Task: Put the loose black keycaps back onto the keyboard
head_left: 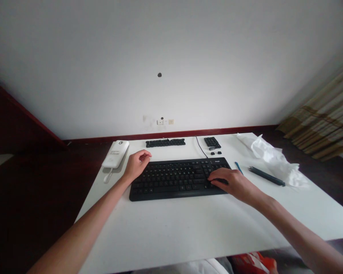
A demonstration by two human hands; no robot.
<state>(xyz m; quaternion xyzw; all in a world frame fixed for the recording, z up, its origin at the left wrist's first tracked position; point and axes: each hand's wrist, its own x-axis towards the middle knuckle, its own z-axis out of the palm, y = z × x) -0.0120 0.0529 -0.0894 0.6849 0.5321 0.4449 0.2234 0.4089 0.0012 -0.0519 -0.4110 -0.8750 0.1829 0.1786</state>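
A black keyboard (165,182) lies flat on the white table, with a cable running from its back edge. My left hand (137,164) rests by its upper left corner, the fingers curled in and nothing visible in them. Over the keyboard's right part, my right hand (230,182) has its thumb and fingers drawn together at the keys; whatever may be between the fingertips is hidden. Behind the keyboard lie a strip of loose black keycaps (165,143), a block of number-pad keycaps (212,142) and two single keycaps (219,153).
On the left stands a white box-like device (116,154) with a short strap. To the right lie a blue stick-like tool (238,167), dark pen-like tools (267,176) and a crumpled white plastic bag (270,154). The white table (171,232) faces a wall with sockets (165,122).
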